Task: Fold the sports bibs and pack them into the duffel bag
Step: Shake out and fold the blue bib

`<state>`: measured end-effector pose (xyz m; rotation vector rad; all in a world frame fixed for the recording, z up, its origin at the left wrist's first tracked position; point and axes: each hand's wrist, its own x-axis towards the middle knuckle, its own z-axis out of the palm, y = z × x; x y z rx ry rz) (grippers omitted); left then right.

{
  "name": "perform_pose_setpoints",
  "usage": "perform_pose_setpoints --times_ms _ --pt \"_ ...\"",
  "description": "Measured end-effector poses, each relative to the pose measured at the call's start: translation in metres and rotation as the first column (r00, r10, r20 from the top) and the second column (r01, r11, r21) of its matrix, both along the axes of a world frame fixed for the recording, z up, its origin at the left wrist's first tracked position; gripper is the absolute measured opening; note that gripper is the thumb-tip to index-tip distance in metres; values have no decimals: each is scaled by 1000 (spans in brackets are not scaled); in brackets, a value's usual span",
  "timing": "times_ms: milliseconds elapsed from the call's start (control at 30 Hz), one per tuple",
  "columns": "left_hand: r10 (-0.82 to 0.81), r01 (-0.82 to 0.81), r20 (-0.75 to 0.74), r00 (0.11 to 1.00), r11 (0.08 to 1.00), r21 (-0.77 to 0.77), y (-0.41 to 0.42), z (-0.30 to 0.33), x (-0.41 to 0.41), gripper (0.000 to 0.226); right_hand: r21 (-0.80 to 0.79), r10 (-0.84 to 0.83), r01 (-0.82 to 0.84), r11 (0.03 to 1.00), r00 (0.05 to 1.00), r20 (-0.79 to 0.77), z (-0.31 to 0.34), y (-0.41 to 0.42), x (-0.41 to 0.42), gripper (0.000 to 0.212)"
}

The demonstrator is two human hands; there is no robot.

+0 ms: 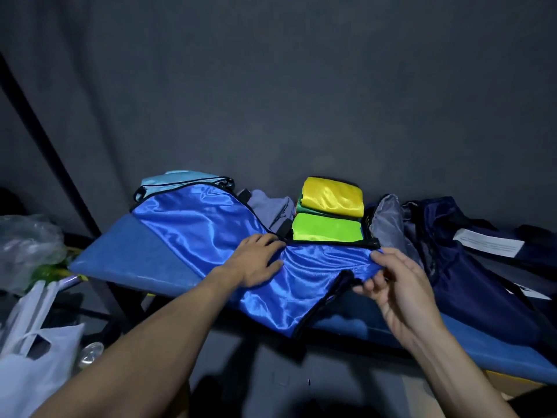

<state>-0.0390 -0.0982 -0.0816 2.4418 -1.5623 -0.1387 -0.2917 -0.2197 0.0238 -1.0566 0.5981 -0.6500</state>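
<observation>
Here the blue bib (pixel 211 233) lies spread across the blue pad (pixel 126 251), its near end hanging over the front edge. The left hand (pixel 256 260) rests flat on the cloth near its middle, fingers straight and pressing, most likely to pin the slippery satin so it does not slide while the other end is worked. The right hand (pixel 391 282) pinches the bib's black-trimmed edge between thumb and curled fingers at the right end, lifting it slightly, which looks like the start of a fold toward the left. Just behind the hands sit folded bibs: a green bib (pixel 327 230) nearest, a yellow bib (pixel 331 196) behind it on top of another green piece. They appear to lie in an open grey bag (pixel 388 224), though I cannot tell its walls clearly. A navy bag (pixel 470 260) slumps at the right, and a pale blue bib (pixel 177 179) waits under the far left end. Plastic bags (pixel 30 342) sit at the left.
</observation>
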Motion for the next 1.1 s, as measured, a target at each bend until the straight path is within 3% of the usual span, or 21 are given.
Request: perform_pose_setpoints --times_ms 167,233,300,367,467,533,600,733,833,967,1100 --pt "24 -95 -202 979 934 -346 16 29 12 39 -91 76 -75 993 997 10 42 34 41 13" --pt "30 -211 -376 926 868 -450 27 42 18 34 -154 107 -106 982 994 -2 63 46 67 21" --pt "-52 -357 -628 777 785 -506 38 55 19 40 -242 183 -192 951 981 -58 82 54 97 31" --pt "-171 -488 -786 594 700 -522 48 73 17 49 -325 285 -327 887 943 -171 96 62 135 30" --pt "-320 -640 -868 380 586 -496 64 85 28 49 -385 379 -506 772 852 -361 106 72 203 18" --pt "-385 -721 -883 269 527 -450 76 84 43 36 -382 408 -600 702 780 -474 103 77 252 11" --pt "-413 -764 -896 161 523 -378 88 76 63 24 -347 438 -689 636 693 -573 95 79 299 14" --pt "-329 -776 -944 -5 596 -204 103 56 97 51 -211 486 -836 507 479 -731 71 81 371 24" --pt "-291 -823 -954 -75 559 -106 108 44 115 57 -160 448 -900 405 348 -824 54 82 408 28" --pt "-231 -893 -967 -107 451 -9 107 38 132 34 -174 356 -928 329 293 -888 31 84 443 26" --pt "-26 -904 -1000 7 427 -18 97 30 137 31 -222 355 -924 312 330 -874 10 87 466 27"
